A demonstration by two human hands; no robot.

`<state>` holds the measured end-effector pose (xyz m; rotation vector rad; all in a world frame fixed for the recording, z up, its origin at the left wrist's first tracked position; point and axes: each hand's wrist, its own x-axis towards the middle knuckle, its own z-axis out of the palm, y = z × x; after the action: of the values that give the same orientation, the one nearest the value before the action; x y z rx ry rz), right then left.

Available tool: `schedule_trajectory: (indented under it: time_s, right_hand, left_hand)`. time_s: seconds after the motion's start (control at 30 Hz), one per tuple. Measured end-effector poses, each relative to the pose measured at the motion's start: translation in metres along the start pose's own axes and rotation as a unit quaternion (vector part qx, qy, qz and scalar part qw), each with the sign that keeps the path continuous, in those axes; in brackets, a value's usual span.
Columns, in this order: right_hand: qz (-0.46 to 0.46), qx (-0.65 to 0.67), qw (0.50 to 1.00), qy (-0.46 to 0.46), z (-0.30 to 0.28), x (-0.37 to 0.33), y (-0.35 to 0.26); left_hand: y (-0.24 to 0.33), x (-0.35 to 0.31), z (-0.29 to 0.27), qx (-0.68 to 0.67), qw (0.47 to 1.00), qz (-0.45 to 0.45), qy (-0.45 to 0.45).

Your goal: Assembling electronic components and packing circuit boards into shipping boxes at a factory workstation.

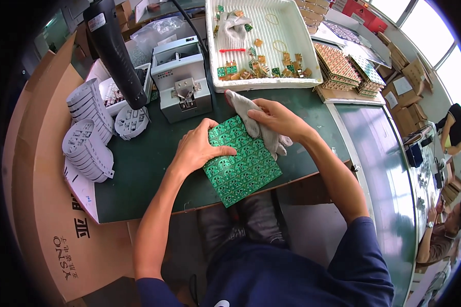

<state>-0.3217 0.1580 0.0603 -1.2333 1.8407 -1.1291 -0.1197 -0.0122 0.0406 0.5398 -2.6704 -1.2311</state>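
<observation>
A square green circuit board panel [243,166], patterned with rows of small identical boards, is tilted over the front edge of the dark green bench [133,174]. My left hand [193,146] grips its left corner, thumb lying on the top face. In my right hand [279,118] is a pale grey knit work glove [251,120], pinched between thumb and fingers. The glove hangs along the panel's upper right edge, its fingers drooping beside the board. Behind my hands stands a small grey bench machine [182,82] with a metal mechanism on its front.
At the back, a white foam tray [312,51] holds small boards, another glove and a red stick. Stacked board panels [338,66] lie to its right. White plastic holders [89,148] stand left, below a black tube [115,51]. A cardboard box [46,179] borders the left side. Two people sit far right.
</observation>
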Motion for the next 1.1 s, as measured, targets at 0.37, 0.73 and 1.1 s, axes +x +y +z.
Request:
schedule_trajectory:
  time_s: [0.37,0.73,1.1]
  right_hand:
    - [0.022,-0.009,1.0,0.01,-0.006,0.004,-0.029]
    - [-0.033,-0.114,0.993,0.01,0.005,-0.001,-0.044]
    - [0.046,-0.025,0.998,0.037,0.019,0.018,-0.031]
  left_hand:
    - [0.024,-0.013,-0.008,0.077,0.995,0.016,0.067]
    - [0.024,-0.02,-0.008,0.081,0.987,0.079,0.117]
    - [0.026,0.028,-0.02,0.041,0.992,0.011,-0.12]
